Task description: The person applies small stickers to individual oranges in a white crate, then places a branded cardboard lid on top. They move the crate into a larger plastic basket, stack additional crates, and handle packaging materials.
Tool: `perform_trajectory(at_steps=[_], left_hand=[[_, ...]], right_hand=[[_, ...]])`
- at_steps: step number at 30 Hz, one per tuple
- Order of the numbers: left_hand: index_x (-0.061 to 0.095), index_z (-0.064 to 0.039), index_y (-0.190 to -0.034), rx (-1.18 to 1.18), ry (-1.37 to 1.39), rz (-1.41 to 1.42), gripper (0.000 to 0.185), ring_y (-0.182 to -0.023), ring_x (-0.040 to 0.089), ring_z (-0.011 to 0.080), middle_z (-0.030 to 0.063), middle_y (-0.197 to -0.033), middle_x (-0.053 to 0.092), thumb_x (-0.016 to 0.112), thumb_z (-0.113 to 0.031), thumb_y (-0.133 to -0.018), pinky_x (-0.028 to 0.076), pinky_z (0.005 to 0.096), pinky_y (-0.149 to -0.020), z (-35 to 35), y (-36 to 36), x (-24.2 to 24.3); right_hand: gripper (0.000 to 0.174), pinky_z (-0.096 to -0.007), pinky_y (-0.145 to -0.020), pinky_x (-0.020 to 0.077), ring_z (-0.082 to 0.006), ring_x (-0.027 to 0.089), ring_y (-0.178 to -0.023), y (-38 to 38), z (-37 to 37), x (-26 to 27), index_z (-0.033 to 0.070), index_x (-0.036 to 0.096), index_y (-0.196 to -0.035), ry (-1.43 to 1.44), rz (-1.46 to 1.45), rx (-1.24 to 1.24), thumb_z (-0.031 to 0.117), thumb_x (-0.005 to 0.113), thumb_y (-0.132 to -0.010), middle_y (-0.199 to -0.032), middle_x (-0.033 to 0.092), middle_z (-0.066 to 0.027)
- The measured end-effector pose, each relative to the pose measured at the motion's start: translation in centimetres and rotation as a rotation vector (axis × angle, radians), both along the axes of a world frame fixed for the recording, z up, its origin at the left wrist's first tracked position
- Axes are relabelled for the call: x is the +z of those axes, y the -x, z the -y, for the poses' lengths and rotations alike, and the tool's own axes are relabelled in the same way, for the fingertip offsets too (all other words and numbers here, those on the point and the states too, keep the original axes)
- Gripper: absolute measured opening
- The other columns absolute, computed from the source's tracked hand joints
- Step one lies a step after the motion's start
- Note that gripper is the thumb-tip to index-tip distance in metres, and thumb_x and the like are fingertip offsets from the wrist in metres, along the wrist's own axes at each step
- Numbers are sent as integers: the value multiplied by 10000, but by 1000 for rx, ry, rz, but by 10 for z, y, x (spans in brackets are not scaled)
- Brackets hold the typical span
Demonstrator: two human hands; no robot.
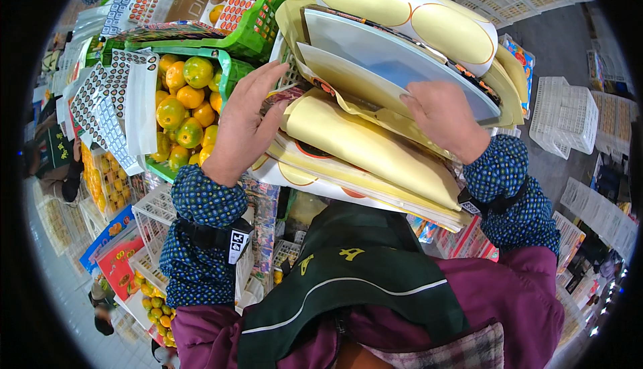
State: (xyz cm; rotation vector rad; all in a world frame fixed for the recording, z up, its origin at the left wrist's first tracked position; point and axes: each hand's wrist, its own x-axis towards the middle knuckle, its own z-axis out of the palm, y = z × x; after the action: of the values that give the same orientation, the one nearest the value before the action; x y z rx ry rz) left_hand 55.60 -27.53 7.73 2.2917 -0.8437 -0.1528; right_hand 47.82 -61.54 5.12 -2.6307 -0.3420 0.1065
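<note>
A thick stack of sticker sheets with yellow backing [371, 143] stands on edge before me, its sheets bowed and fanned apart. My left hand [251, 118] is beside the stack's left end, with thumb and fingers spread and nothing between them. At the upper edge of a pale yellow sheet [346, 70], my right hand [444, 118] is curled with the thumb against that edge. Its other fingertips are hidden. Behind this sheet leans a glossy bluish-white sheet [382, 52]. Farther back, a white sheet with large yellow ovals [407, 12] curves over.
Left of the stack, a green plastic crate [228, 72] holds orange-green citrus fruit [191, 98]. Printed sticker sheets [113, 98] overlap its left side. Another green crate [251, 32] stands behind. White plastic baskets [562, 113] rest on the grey floor [547, 42] at right. People are at far left.
</note>
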Motion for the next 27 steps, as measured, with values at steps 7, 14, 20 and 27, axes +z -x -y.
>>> perform_trajectory(at_steps=[7,14,20,27], left_hand=[[559,-15,-1450,135,261,-253,515,-1109,671,270,183,-1311,635,671,-13,-947,560,342,-943,13,13,-1],[552,-23,-1467,56,207,-206,569,-1158,625,339,204,-1338,649,688,-15,-915,522,388,-1001,11,28,6],[540,-14,-1493,95,212,-287,554,-1221,623,213,145,-1446,609,595,35,-943,501,330,-1025,6,41,25],[627,-25,-1382,107,312,-168,484,-957,644,240,132,-1116,667,687,26,-905,536,337,-875,5,42,23]], right_hand=[[222,-458,-750,557,-374,690,-883,35,-18,19,27,698,-1117,-88,176,32,30,683,-896,-975,724,-154],[355,-415,-781,577,-315,688,-945,47,-19,29,41,697,-1184,-85,212,37,-17,694,-834,-1128,729,-98],[413,-403,-773,582,-286,677,-945,56,-22,36,42,687,-1218,-69,252,40,-18,717,-810,-1190,716,-91],[423,-395,-794,592,-298,693,-949,61,-26,41,34,698,-1207,-132,284,23,-49,718,-792,-1158,729,-109]])
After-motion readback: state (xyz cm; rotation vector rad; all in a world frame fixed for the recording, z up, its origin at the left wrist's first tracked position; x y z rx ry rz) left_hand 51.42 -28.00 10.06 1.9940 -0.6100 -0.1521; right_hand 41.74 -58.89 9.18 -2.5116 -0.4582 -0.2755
